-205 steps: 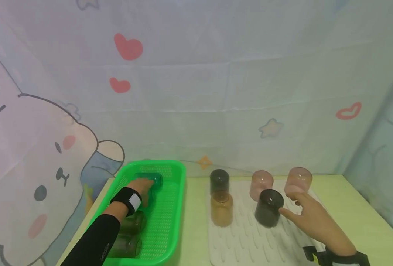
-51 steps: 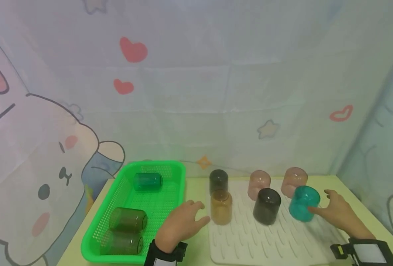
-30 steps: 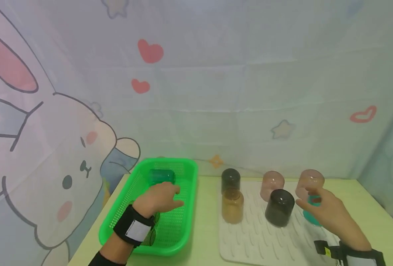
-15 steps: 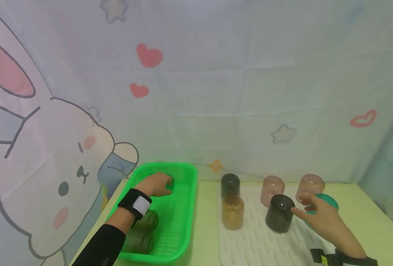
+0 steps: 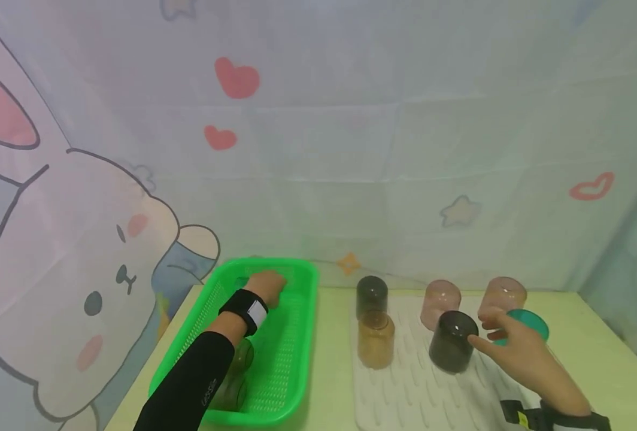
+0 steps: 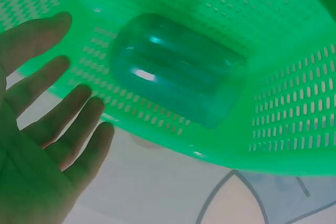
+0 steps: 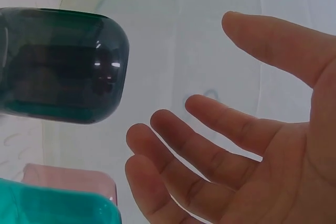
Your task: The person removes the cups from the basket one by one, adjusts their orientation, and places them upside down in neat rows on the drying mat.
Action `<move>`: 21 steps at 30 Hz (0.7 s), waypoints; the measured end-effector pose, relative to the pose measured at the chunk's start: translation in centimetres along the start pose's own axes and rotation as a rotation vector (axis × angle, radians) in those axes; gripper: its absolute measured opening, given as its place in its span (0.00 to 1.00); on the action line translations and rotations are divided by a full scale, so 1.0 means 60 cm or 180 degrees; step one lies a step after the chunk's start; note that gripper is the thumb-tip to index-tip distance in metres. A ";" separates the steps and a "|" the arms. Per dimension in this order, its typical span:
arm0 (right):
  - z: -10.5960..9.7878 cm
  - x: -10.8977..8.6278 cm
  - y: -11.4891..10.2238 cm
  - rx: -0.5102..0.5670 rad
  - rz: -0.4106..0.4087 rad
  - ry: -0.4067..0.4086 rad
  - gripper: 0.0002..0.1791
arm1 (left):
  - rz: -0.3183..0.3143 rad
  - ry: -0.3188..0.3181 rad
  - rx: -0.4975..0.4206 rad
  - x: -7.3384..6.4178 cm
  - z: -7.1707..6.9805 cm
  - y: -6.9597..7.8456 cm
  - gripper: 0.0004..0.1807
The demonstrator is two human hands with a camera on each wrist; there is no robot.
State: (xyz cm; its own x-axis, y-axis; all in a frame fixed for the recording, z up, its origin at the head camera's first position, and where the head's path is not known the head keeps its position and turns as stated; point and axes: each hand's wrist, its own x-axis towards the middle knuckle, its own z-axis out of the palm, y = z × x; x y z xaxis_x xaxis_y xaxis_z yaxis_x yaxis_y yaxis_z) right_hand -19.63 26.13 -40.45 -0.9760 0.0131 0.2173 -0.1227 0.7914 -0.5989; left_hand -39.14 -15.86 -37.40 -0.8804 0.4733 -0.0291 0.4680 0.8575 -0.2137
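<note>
My left hand [image 5: 266, 286] is inside the green basket [image 5: 312, 326], at its far end. In the left wrist view its fingers are spread beside a teal glass [image 6: 178, 72] lying on its side, with a gap between them. My right hand [image 5: 523, 353] hovers over the white ridged mat [image 5: 399, 398], fingers loosely bent and holding nothing. It partly hides an upturned teal glass [image 5: 531, 323]. Just left of its thumb stands an upturned dark grey glass [image 5: 453, 341], apart from the fingers in the right wrist view [image 7: 63, 66].
Two olive-tinted glasses [image 5: 243, 357] lie in the basket's near end, partly behind my left forearm. On the mat stand an amber glass [image 5: 376, 341], another dark grey glass [image 5: 372, 293] and two pink glasses [image 5: 440, 302]. A printed cloth [image 5: 318, 149] hangs behind the table.
One teal glass has gone from the basket to the mat's right side. My right hand has come off it, moving left. My left hand has returned to the basket's far end.
</note>
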 end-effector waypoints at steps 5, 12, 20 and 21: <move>-0.005 -0.001 0.000 0.0037 0.0090 -0.0084 0.37 | 0.0082 0.0292 0.0323 0.044 0.053 -0.018 0.19; 0.000 -0.013 -0.012 0.0093 0.0077 -0.0098 0.39 | -0.0171 0.0220 0.0187 0.029 0.067 -0.032 0.28; -0.008 -0.022 -0.015 0.0009 0.0056 -0.0010 0.37 | -0.0245 0.0139 0.0233 0.026 0.079 -0.020 0.28; -0.006 -0.021 -0.016 0.0025 0.0072 -0.0027 0.37 | -0.0246 0.0135 0.0253 0.027 0.084 -0.023 0.28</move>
State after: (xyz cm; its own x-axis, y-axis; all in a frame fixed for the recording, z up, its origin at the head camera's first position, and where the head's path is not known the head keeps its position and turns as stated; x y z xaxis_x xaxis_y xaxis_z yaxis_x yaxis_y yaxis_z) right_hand -18.19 25.56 -39.87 -0.9800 0.0257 0.1972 -0.1020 0.7860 -0.6097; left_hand -41.58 -17.33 -42.05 -0.9088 0.4160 0.0314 0.3899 0.8738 -0.2905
